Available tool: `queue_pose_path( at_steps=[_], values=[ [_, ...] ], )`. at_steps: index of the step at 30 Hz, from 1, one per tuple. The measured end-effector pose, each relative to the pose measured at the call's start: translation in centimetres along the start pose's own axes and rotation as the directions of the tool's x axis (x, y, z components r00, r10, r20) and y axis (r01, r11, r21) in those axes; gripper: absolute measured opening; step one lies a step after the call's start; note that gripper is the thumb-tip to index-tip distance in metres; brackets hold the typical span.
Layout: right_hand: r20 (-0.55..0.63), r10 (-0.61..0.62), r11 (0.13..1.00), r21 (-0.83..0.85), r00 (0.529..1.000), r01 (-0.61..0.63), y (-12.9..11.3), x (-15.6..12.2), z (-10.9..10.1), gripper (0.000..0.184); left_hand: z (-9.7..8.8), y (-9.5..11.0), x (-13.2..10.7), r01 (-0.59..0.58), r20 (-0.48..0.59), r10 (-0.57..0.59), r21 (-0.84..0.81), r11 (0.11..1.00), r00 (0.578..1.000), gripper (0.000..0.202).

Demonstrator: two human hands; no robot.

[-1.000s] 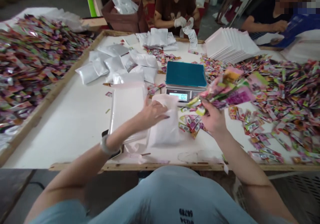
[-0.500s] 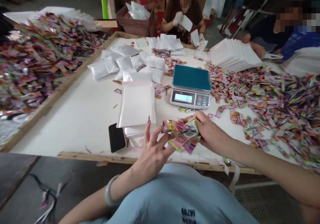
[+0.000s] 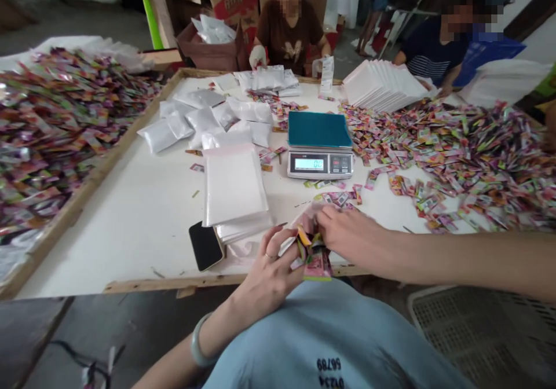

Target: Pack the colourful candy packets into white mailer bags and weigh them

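My left hand, with a ring on one finger, is closed around a bunch of small colourful sachets at the table's front edge. My right hand is slightly blurred, its fingers curled in at the top of the same bunch. A pale pinkish piece shows between the two hands; its kind is unclear. Just beyond them, loose sachets lie on the white table. Left of the hands is a stack of white padded mailers, with a phone beside it. The digital scale stands farther back and reads 0.0.
Filled white mailers lie at the back left. A large sachet heap covers the right side, below fanned mailers. Another heap lies beyond the wooden rail. Two people work across the table.
My right hand has moved left and inward against the sachets, which are now lower and more bunched. Some sachets now lie on the table in front of the scale. The view has shifted slightly.
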State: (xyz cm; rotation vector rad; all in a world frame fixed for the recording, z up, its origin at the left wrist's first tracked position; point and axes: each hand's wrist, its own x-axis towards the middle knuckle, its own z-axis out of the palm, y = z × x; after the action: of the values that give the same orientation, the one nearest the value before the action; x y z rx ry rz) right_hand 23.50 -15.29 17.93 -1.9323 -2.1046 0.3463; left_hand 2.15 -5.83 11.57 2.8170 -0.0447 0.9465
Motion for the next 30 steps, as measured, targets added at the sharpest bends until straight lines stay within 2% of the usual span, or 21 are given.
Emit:
queue_pose_path(
  at_steps=[2,5,7,10,12,14,17,19,23,27,29,30],
  values=[
    [0.138,0.009,0.999,-0.055,0.99,-0.001,0.0,1.4,-1.3,0.02,-0.1,0.0,-0.1,0.026,-0.012,-0.026,-0.001,1.0,1.0,0.014],
    [0.256,0.033,0.998,0.049,0.966,-0.047,0.2,2.6,-2.0,0.022,-0.2,0.0,-0.1,0.024,-0.004,-0.024,-0.008,1.0,1.0,0.022],
    [0.314,0.01,0.997,0.066,0.95,-0.033,0.3,2.1,-1.5,0.026,-0.4,-0.1,-0.2,0.003,0.001,-0.003,-0.004,1.0,1.0,0.023],
    [0.399,-0.005,1.0,0.019,0.917,-0.003,0.8,-0.2,-1.0,0.017,-0.8,-0.3,-0.3,0.016,-0.028,-0.016,0.026,1.0,0.999,0.018],
    [0.384,0.007,1.0,-0.008,0.923,-0.004,1.2,-1.8,-1.4,0.01,-1.0,-0.4,-0.3,0.046,-0.054,-0.043,0.047,0.998,0.998,0.014],
    [0.373,0.027,0.995,-0.102,0.928,0.012,1.6,-2.9,-1.9,0.013,-1.2,-0.5,-0.1,0.061,-0.062,-0.058,0.045,0.997,0.996,0.01],
    [0.413,0.033,0.951,-0.293,0.91,0.099,1.5,-3.8,-1.8,0.022,-1.8,-0.5,0.7,-0.016,-0.037,0.018,0.034,0.999,0.999,0.006],
    [0.392,0.017,0.927,-0.35,0.92,0.132,1.2,-4.4,-1.2,0.025,-2.1,-0.6,1.3,-0.083,0.004,0.083,0.03,0.996,0.997,0.003],
    [0.37,0.034,0.958,-0.276,0.928,0.075,0.6,-5.7,-1.4,0.023,-2.0,-1.0,1.9,-0.158,0.064,0.157,0.014,0.987,0.986,0.007],
    [0.359,0.163,0.984,-0.128,0.919,-0.124,-0.3,-5.4,-3.4,0.002,-1.5,-1.1,2.7,-0.203,0.104,0.202,-0.007,0.979,0.974,0.006],
    [0.325,0.201,0.979,-0.104,0.924,-0.177,-0.6,-4.3,-3.3,0.012,-1.3,-1.0,3.0,-0.236,0.118,0.238,-0.027,0.971,0.964,0.01],
    [0.32,0.175,0.984,-0.087,0.931,-0.155,-0.6,-3.7,-2.8,0.012,-1.1,-1.1,2.9,-0.254,0.107,0.256,-0.031,0.967,0.961,0.011]
  ],
)
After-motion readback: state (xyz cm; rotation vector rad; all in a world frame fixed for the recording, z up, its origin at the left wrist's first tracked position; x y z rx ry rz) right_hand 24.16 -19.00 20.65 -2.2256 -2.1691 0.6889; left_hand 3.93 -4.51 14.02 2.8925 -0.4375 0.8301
